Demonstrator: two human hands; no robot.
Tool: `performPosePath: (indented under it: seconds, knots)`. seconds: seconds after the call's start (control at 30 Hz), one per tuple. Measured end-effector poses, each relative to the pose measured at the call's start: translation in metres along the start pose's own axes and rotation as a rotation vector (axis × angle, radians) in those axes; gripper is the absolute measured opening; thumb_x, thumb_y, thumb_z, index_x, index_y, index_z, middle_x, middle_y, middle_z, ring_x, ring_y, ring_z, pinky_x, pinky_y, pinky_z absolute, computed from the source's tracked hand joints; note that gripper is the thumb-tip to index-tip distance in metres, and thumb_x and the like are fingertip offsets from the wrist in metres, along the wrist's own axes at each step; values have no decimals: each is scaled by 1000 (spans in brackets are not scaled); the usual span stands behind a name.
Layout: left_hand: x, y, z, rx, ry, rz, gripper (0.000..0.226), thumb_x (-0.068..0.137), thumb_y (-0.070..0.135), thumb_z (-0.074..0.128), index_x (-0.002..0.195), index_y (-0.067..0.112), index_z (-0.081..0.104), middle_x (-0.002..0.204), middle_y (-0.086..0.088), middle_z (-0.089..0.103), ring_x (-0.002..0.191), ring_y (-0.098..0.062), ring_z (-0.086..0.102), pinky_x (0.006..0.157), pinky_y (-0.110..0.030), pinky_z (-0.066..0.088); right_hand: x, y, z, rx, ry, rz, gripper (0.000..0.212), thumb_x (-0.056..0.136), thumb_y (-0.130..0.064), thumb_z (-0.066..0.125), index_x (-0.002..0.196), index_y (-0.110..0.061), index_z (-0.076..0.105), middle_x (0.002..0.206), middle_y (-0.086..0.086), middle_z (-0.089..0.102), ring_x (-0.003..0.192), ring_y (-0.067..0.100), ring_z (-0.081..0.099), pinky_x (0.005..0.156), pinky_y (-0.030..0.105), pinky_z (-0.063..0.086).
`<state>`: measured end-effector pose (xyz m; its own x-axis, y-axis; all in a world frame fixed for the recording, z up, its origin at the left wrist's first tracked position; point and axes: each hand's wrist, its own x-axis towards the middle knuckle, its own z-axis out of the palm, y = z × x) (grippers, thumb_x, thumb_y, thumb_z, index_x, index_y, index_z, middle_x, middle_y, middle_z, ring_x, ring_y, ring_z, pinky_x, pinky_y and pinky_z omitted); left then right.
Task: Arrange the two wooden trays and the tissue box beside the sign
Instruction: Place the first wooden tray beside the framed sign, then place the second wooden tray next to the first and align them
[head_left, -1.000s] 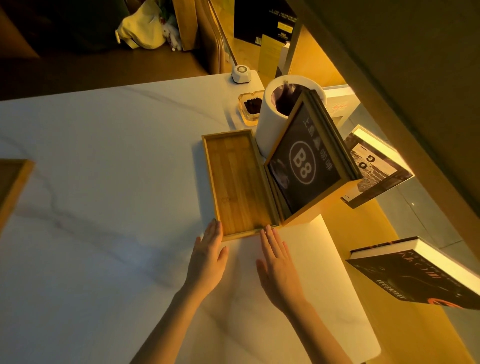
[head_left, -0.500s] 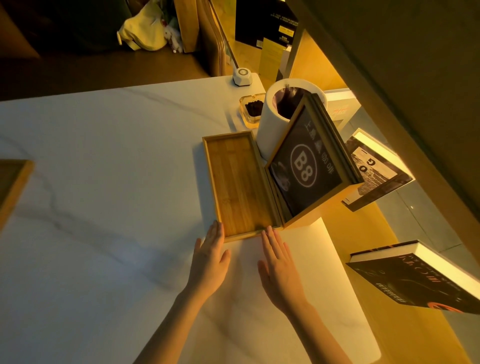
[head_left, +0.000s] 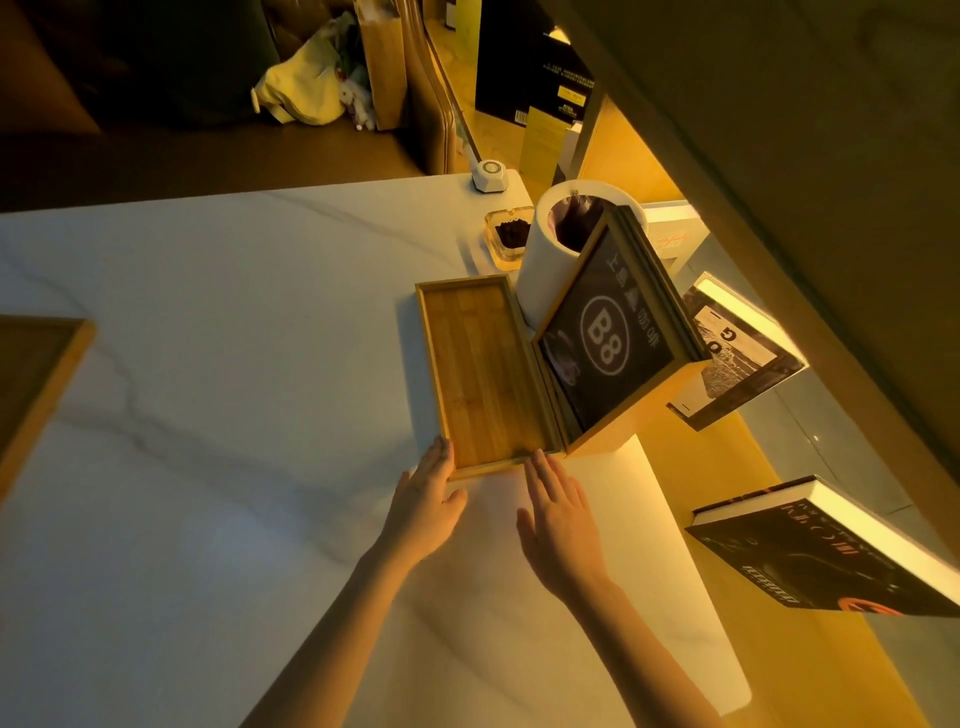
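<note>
A long wooden tray lies on the white marble table, its right side against the base of the slanted "B8" sign. My left hand rests flat with fingertips touching the tray's near left corner. My right hand lies flat with fingertips at the tray's near right corner. Both hands hold nothing. A second wooden tray shows partly at the table's left edge. No tissue box is in sight.
Behind the sign stands a white cylindrical bin, with a glass ashtray and a small white call button beyond it. Books sit on a lit shelf to the right. The table edge runs near the sign.
Almost nothing has changed; both hands stay flat at the tray's near end and the tray keeps its place beside the sign.
</note>
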<state>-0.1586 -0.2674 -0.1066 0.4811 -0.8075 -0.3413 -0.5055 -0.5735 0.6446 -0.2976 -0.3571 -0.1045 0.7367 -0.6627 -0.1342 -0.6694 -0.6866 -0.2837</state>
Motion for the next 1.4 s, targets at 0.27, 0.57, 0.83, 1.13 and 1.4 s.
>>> performPosePath:
  seconds: [0.27,0.57,0.83,1.13,1.4]
  knots:
    - [-18,5,-56,7,168,18,30,88,15,47,115,4,55,116,-20,63,105,-32,59,91,-38,46,31,-30,-55,48,-62,-82,29,94,-23,40,104,-5,60,102,14,66,92,28,63,79,37,53]
    - [-80,-34,-172,254,430,47,21,88,17,44,88,7,62,83,-11,64,71,-20,54,64,-28,40,55,-144,-96,-100,-85,-202,30,96,-24,36,100,-4,59,92,12,64,85,26,61,69,34,50]
    - [-151,-126,-256,313,687,-41,28,90,13,43,114,5,54,110,-20,63,96,-36,60,78,-43,50,52,-282,-76,51,120,-479,31,93,-24,38,86,-4,61,84,15,67,77,31,60,62,33,40]
    - [-196,-255,-322,408,678,-77,43,86,21,41,123,-1,45,124,-25,54,110,-39,54,89,-49,47,34,-409,-8,220,38,-471,29,93,-21,39,116,-9,53,117,11,60,111,27,50,87,37,43]
    - [-189,-368,-345,626,354,-247,52,94,26,33,139,8,13,153,-12,12,141,-28,9,113,-47,15,31,-464,73,26,-286,-402,54,97,-32,26,143,-10,9,156,8,5,142,22,3,116,36,6]
